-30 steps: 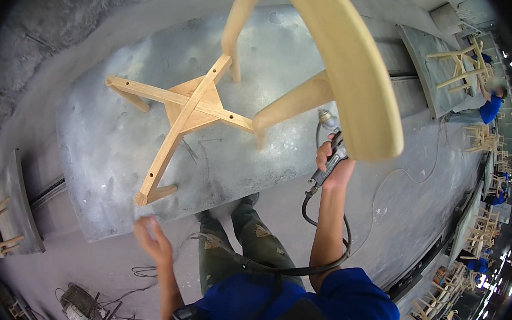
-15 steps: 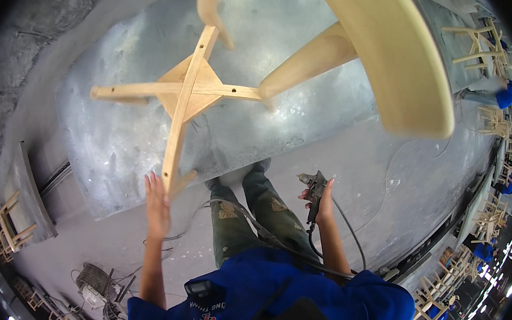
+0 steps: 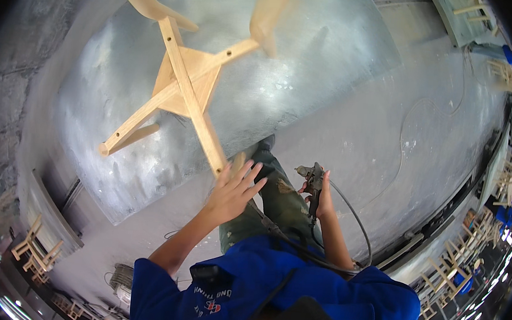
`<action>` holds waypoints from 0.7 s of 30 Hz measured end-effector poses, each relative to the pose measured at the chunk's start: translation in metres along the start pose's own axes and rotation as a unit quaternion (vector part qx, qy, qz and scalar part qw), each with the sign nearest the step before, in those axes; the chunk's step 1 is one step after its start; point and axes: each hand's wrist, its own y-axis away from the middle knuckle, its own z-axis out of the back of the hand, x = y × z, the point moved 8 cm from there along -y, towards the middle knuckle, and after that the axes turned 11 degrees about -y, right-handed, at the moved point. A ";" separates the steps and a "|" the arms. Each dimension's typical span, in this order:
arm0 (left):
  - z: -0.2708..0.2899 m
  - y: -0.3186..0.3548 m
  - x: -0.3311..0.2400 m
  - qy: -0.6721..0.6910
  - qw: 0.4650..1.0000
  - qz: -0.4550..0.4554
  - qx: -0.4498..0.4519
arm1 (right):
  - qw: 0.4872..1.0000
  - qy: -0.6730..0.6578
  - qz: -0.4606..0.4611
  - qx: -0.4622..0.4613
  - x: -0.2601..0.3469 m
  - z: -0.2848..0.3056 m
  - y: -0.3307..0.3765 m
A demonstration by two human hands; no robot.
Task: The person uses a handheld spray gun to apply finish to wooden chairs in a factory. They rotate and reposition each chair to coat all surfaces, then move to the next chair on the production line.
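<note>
A large grey metal-faced work surface (image 3: 313, 61) fills the upper middle of the frame, its sheen dull and blotchy. On it lies an upturned pale wooden chair frame (image 3: 183, 86), bare unfinished wood, seen from the underside: crossed rails meet at a flat centre piece in the upper left of the frame, and legs run out toward the top edge, the left and the centre. One leg slants down to the middle of the frame and ends just at the table's near edge.

The left hand (image 3: 232, 191), just left of centre, is spread wide with fingers apart and holds nothing; its fingertips reach the end of that near leg, touching it or just short of it, which cannot be told.

The right hand (image 3: 324, 196), right of centre, is closed around the grip of a dark spray gun (image 3: 312, 180) held upright, well apart from the chair frame. A thin hose (image 3: 362, 230) loops from the gun down over the grey floor.

Small stacked wooden chairs (image 3: 38, 250) stand at the lower left rim.
</note>
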 end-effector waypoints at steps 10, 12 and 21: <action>0.011 -0.308 -0.024 -0.086 0.993 0.007 -0.077 | 0.981 -0.177 0.023 0.071 0.031 0.026 0.011; 0.035 -0.364 -0.016 -0.033 0.987 0.007 -0.158 | 0.985 -0.143 0.075 0.055 0.064 0.028 0.008; -0.032 -0.240 0.059 0.423 0.876 0.146 -0.179 | 0.875 -0.301 0.366 0.098 0.262 0.017 0.084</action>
